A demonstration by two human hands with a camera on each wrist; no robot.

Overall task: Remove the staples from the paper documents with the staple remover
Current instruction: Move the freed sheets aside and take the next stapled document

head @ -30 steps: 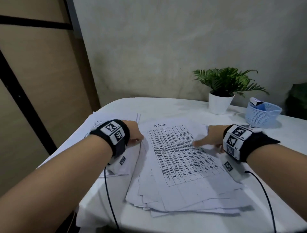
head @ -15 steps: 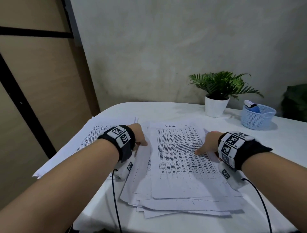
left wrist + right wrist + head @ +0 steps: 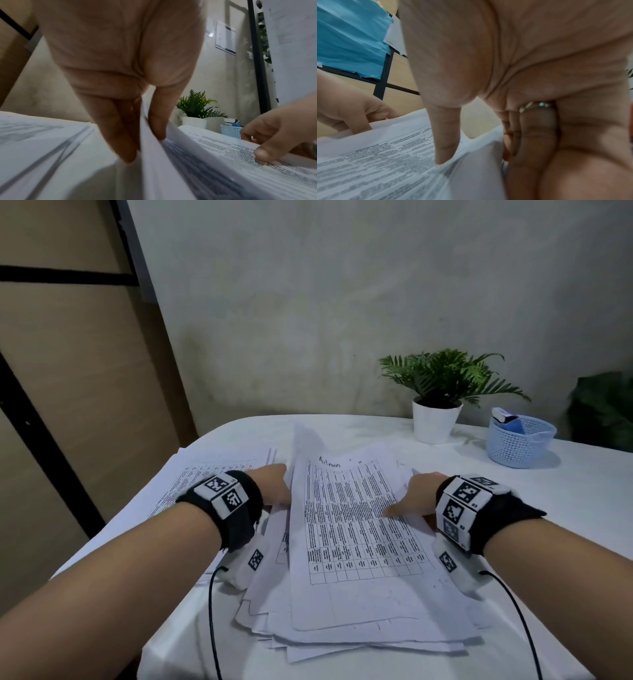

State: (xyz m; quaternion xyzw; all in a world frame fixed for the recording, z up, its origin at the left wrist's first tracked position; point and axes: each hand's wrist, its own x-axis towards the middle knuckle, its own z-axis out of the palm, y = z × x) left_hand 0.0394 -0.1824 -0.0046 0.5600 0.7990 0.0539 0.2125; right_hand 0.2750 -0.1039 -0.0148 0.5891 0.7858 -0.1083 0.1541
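Note:
A loose stack of printed paper documents (image 3: 359,542) lies in the middle of the white table (image 3: 582,508), its top sheet a table headed "Admin". My left hand (image 3: 274,487) pinches the stack's left edge, thumb on top and fingers beneath (image 3: 123,142), and the edge curls upward. My right hand (image 3: 414,498) holds the right edge, with the thumb (image 3: 445,148) pressed on the printed sheet and the ringed fingers curled under it. I see no staple and cannot pick out a staple remover.
A second pile of printed sheets (image 3: 212,470) lies left of my left hand. At the back right stand a potted fern (image 3: 438,392) and a light blue mesh basket (image 3: 517,446) holding a blue item and a small box. A wall runs behind the table.
The left edge of the top sheets has risen and curled up in my left hand. My right thumb stays on the sheet. The head view has shifted slightly.

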